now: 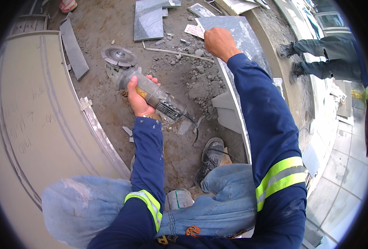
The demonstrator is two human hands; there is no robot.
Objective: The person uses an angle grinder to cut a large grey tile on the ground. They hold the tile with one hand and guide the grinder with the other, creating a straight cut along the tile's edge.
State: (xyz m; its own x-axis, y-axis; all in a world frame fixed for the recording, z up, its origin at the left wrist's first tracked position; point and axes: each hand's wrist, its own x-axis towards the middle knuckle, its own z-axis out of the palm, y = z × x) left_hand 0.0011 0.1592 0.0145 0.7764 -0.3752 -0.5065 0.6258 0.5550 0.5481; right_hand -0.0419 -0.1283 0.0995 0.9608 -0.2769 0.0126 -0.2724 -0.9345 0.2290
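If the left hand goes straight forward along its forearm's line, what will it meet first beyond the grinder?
Probably the thin pale strip, with the grey slab just behind it; the left hand might pass above both, since its height is unclear.

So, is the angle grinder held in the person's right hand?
No, the left hand holds the angle grinder, while the right hand is at the grey slab.

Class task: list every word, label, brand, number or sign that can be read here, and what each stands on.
Wording is not copied out; markings are given by place.
Board: dark handwritten marks, some faint.
Card: reddish marks, too small and blurred to read.
Navy top: yellow lettering, partly cut off.
Grinder: any lettering is too small to read.
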